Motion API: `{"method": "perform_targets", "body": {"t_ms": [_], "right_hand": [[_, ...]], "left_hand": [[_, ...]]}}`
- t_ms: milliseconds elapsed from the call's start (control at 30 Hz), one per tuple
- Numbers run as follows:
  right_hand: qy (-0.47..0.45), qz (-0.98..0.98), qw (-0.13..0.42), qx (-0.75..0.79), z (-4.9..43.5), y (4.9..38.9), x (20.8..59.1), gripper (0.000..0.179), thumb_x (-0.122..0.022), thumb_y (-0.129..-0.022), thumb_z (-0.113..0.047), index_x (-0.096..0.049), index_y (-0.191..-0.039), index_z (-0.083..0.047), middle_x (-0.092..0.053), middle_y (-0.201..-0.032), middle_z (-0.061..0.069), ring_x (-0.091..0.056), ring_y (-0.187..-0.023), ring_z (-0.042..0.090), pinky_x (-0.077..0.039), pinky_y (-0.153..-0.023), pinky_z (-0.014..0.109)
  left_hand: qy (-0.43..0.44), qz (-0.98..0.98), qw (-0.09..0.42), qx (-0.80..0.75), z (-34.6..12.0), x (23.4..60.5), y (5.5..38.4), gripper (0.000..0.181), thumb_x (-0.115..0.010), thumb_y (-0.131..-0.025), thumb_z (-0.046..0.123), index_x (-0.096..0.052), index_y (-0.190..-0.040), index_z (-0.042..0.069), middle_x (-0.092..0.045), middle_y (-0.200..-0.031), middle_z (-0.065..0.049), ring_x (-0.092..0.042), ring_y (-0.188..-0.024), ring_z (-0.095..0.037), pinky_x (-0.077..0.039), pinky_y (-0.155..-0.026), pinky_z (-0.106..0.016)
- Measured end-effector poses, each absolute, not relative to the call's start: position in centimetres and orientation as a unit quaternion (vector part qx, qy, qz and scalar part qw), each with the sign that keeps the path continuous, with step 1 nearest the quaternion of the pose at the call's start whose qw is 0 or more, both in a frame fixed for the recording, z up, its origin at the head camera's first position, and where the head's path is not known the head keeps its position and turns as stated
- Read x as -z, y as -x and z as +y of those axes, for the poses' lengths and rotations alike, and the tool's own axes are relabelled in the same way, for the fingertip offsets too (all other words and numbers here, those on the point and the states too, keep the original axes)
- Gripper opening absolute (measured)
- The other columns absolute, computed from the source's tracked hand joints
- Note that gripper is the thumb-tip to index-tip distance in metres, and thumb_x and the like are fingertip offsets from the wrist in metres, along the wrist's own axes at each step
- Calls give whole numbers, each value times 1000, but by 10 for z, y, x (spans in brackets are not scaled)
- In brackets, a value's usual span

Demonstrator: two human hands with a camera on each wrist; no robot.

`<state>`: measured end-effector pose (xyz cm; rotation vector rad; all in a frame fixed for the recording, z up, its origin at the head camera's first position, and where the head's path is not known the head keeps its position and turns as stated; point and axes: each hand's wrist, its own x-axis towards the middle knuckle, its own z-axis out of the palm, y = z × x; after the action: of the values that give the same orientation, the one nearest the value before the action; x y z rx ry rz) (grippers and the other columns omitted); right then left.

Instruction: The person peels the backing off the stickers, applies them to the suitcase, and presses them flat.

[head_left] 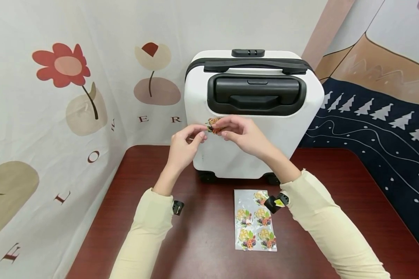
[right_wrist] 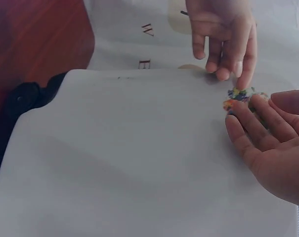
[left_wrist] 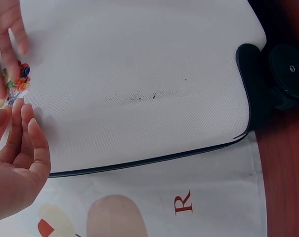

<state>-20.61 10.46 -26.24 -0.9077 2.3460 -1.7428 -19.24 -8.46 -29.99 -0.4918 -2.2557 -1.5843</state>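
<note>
A fruit-patterned sticker (head_left: 214, 131) lies against the front of a white suitcase (head_left: 230, 155), below its recessed handle. My left hand (head_left: 184, 149) comes from the left, with its index fingertip touching the sticker's left edge. My right hand (head_left: 244, 135) spreads its fairly straight fingers over the sticker, covering part of it. In the right wrist view, the sticker (right_wrist: 238, 95) shows between the left index fingertip and the right fingers. The left wrist view has the sticker (left_wrist: 21, 81) at its left edge, partly behind fingers. Whether all of it sticks to the shell cannot be told.
A sheet of similar stickers (head_left: 242, 197) lies on the dark red table (head_left: 202, 240) in front of the suitcase. Black wheels (left_wrist: 290, 69) hold the case up. Dark scuff marks (left_wrist: 139, 98) show on the shell. Printed cloth (head_left: 125, 46) hangs behind and at both sides.
</note>
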Motion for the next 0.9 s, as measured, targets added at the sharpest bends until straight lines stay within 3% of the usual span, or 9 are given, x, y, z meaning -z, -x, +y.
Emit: {"method": "perform_targets", "body": {"t_ms": [167, 567, 900], "right_hand": [[295, 770, 44, 564, 108, 207, 273, 23, -51, -89, 5, -57, -111, 7, -60, -110, 19, -59, -99, 28, -49, -80, 31], [274, 788, 59, 547, 115, 205, 289, 21, -53, -89, 3, -58, -108, 6, -61, -108, 19, -60, -97, 29, -49, -81, 33], [298, 761, 29, 575, 111, 204, 265, 24, -54, -87, 5, -56, -112, 7, -60, -110, 19, -58, -101, 26, -48, -83, 31]], "left_hand": [[164, -800, 155, 556, -79, 280, 175, 16, -54, -89, -2, -63, -101, -9, -64, -85, -23, -60, -81, -31, -49, -73, -40], [167, -803, 149, 552, -78, 280, 172, 17, -53, -89, -2, -63, -101, -9, -64, -85, -23, -60, -81, -32, -49, -74, -41], [170, -802, 140, 555, -77, 280, 172, 17, -52, -89, -2, -63, -100, -9, -63, -86, -24, -60, -82, -33, -49, -74, -41]]}}
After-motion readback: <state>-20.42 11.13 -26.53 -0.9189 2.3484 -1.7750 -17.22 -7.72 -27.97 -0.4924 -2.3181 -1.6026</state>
